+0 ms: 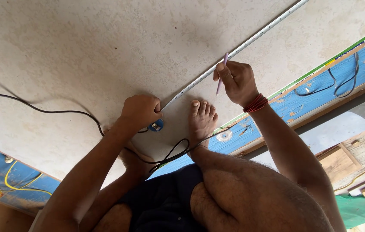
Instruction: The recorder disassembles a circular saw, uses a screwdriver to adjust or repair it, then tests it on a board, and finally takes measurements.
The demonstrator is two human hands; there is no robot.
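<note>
A white measuring tape (234,53) is stretched diagonally across the pale board (83,47), running up and away from the left hand (141,111). That hand is closed on the tape's near end, beside the blue case (156,125). The right hand (236,81) grips a purple pencil (222,73), its tip touching the tape's edge. Open board lies beyond; a bare foot (202,118) rests just below.

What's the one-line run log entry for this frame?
left hand: pins tape measure on board | right hand: holds pencil at tape edge | foot: on board | black cable: across board
</note>
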